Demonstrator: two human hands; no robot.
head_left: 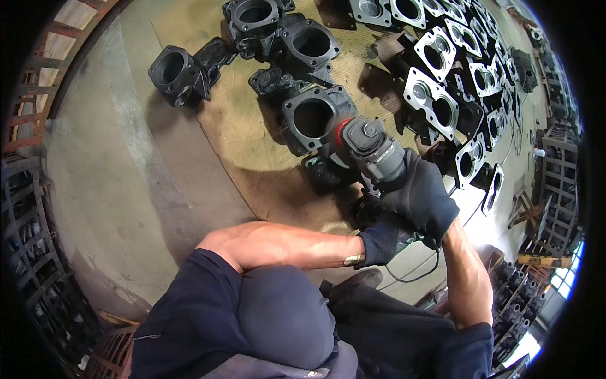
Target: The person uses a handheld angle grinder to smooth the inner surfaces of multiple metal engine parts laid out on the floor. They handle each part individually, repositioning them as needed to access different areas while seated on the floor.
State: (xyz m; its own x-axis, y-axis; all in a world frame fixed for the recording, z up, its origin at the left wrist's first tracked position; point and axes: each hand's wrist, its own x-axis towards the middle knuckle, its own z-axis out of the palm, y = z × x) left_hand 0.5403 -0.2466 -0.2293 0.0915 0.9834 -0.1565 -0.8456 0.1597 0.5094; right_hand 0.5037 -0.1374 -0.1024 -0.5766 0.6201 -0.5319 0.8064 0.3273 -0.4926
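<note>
We hold the angle grinder (372,151) with both gloved hands closed on it, right hand (420,199) on the body, left hand (379,237) lower down, its long axis running toward eleven o'clock, where the black cast housing (312,120) lies on the floor mat (240,132).

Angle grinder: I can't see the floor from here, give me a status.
Both gloved hands, right and left, grip the angle grinder. Its head meets a black casting. More castings crowd around.

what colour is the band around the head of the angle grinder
Red, a thin band on the grey angle grinder next to the black casting; it shows in the head view.
</note>
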